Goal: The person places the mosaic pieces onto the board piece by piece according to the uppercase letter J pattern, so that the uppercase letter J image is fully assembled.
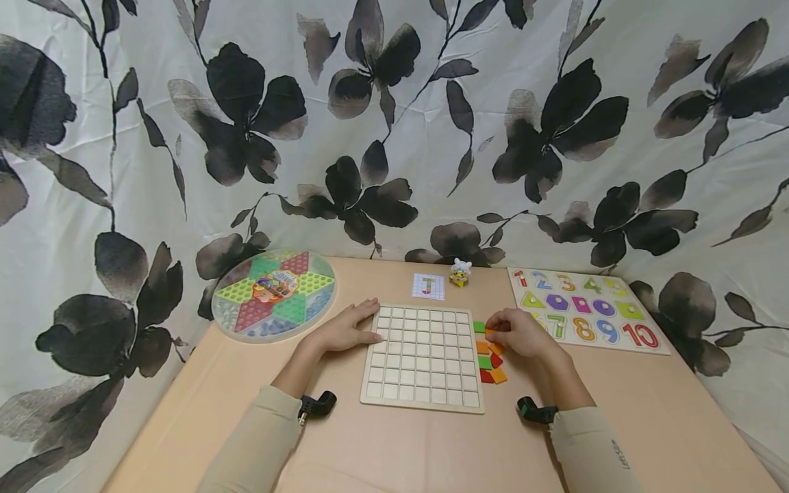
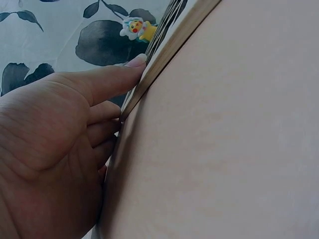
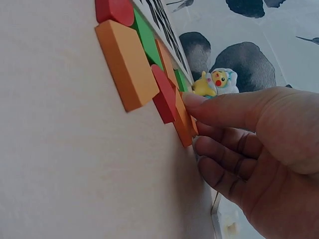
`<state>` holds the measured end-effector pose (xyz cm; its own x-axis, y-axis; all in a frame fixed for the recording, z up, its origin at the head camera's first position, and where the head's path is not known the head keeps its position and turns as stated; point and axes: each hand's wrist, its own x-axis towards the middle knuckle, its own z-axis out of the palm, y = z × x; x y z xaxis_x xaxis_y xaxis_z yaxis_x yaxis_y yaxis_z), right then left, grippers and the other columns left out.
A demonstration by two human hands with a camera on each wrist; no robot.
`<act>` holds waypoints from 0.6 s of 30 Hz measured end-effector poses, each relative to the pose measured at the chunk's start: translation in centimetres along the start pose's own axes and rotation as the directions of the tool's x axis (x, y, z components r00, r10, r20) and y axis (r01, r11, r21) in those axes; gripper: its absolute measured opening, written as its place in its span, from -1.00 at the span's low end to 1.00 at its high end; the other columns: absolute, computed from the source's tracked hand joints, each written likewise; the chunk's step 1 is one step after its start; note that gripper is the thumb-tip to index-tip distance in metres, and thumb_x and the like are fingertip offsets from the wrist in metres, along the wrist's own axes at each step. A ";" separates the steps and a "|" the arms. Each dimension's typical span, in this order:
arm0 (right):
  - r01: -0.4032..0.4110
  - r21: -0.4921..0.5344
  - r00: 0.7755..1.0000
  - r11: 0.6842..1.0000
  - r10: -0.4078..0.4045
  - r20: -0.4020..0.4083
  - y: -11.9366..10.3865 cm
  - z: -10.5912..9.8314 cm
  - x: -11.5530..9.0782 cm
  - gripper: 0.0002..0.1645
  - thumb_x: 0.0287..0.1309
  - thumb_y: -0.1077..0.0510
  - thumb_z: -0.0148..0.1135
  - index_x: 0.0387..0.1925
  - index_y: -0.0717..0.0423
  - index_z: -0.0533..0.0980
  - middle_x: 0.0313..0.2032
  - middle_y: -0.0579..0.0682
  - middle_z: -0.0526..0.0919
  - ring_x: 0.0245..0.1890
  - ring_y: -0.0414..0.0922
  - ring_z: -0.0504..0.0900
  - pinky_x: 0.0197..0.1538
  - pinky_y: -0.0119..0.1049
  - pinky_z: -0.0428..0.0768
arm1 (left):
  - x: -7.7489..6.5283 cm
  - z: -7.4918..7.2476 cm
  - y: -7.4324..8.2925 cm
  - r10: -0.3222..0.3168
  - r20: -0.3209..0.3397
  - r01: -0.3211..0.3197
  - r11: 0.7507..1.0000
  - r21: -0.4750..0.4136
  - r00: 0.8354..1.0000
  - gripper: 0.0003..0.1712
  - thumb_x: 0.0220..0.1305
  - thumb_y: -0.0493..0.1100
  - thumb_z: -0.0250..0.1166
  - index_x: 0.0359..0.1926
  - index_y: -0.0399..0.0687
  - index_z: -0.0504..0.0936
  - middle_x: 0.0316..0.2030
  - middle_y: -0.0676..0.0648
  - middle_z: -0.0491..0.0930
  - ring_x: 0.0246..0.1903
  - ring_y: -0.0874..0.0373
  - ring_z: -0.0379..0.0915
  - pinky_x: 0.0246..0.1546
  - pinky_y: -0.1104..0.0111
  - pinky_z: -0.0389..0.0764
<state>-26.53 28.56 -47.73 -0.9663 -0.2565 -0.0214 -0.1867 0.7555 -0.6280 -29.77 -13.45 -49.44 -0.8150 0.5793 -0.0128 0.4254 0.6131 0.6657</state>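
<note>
A wooden grid board (image 1: 425,356) with pale square cells lies flat on the table. My left hand (image 1: 346,329) rests at its upper left edge, fingers extended and thumb against the frame. In the left wrist view, the thumb of the left hand (image 2: 65,134) touches the board's wooden rim (image 2: 167,52). Several coloured blocks (image 1: 484,363), orange, green and red, lie along the board's right edge. At the far end of these, my right hand (image 1: 520,332) pinches an orange block (image 3: 194,127) between thumb and fingers, which partly hide it.
Behind the board lie a small gridded card (image 1: 428,287) with a coloured pattern and a yellow-and-white figurine (image 1: 460,272). A round Chinese checkers board (image 1: 274,296) is at left, a number-and-shape puzzle board (image 1: 585,308) at right. A floral curtain (image 1: 444,137) hangs behind the table.
</note>
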 end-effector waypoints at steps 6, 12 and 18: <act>-0.013 -0.005 1.000 1.000 0.013 -0.002 0.1 0.1 0.1 -0.79 0.32 0.21 0.39 -0.04 0.16 0.69 -0.22 0.00 0.67 -0.24 -0.06 0.53 -0.15 -0.33 0.60 | 0.0 0.0 0.0 0.004 0.003 -0.004 1.000 0.001 1.000 0.04 0.38 0.14 0.37 0.61 -0.29 0.10 0.65 -0.23 -0.03 0.67 -0.09 -0.21 0.69 -0.01 -0.29; -0.024 -0.013 1.000 1.000 0.024 -0.003 0.1 0.1 0.2 -0.80 0.31 0.20 0.41 -0.05 0.13 0.69 -0.23 0.00 0.65 -0.23 -0.06 0.53 -0.16 -0.36 0.57 | 0.0 0.0 0.0 0.005 0.000 -0.005 1.000 0.000 1.000 0.02 0.39 0.12 0.37 0.61 -0.29 0.11 0.65 -0.22 -0.02 0.67 -0.09 -0.20 0.69 -0.01 -0.29; -0.018 -0.016 1.000 1.000 0.018 0.003 0.2 0.2 0.3 -0.81 0.31 0.20 0.40 -0.06 0.13 0.68 -0.25 0.00 0.62 -0.24 -0.06 0.51 -0.19 -0.34 0.55 | 0.0 0.1 -0.1 0.004 -0.001 -0.004 1.000 0.000 1.000 0.02 0.38 0.12 0.38 0.61 -0.29 0.12 0.65 -0.23 -0.01 0.67 -0.08 -0.20 0.69 0.00 -0.29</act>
<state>-26.81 28.55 -48.00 -0.9689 -0.2448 -0.0348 -0.1723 0.7693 -0.6153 -29.79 -13.44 -49.53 -0.8137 0.5812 -0.0091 0.4287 0.6106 0.6659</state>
